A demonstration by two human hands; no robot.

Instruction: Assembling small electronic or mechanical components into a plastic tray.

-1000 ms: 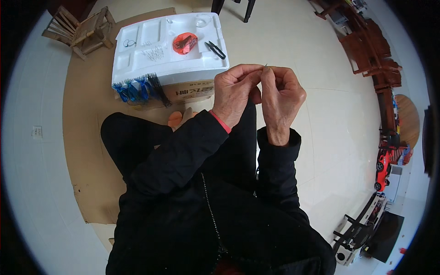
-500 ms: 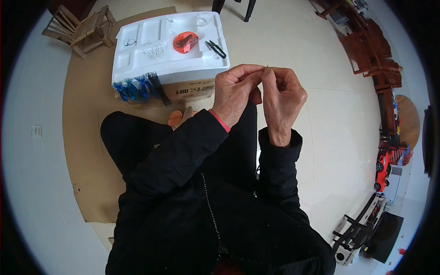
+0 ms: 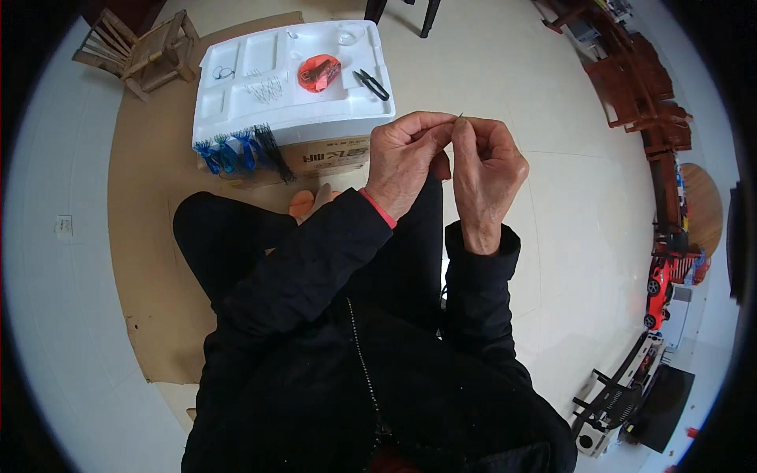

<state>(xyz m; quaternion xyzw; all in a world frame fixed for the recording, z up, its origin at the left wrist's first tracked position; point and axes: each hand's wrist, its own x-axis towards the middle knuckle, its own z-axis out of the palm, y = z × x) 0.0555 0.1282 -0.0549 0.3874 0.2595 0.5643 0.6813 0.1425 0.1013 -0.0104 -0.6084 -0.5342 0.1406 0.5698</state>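
My left hand (image 3: 399, 162), with a red band at the wrist, and my right hand (image 3: 487, 169) meet fingertip to fingertip, both pinched closed. A tiny dark tip sticks up between the fingers; the rest of that thin piece is hidden, and its kind is too small to tell. Beyond my left hand stands a white foam tray (image 3: 315, 113) on a cardboard box (image 3: 331, 155). Black thread snips (image 3: 372, 84) lie in its right part, near a red bag (image 3: 311, 69) with brown pieces in it. Thin wire-like pieces (image 3: 266, 90) lie scattered in the middle.
Blue-tied bundles (image 3: 229, 156) and a black strand bundle (image 3: 272, 154) hang over the tray's near edge. A small clear cup (image 3: 349, 33) sits at its back right. A wooden chair (image 3: 154, 54) stands far left. Wooden furniture (image 3: 631, 79) and a red toy car (image 3: 656, 292) line the right.
Both hands stay nearly in place, fingertips together. The tiny tip between them has shifted only slightly. The tray and its contents have not moved.
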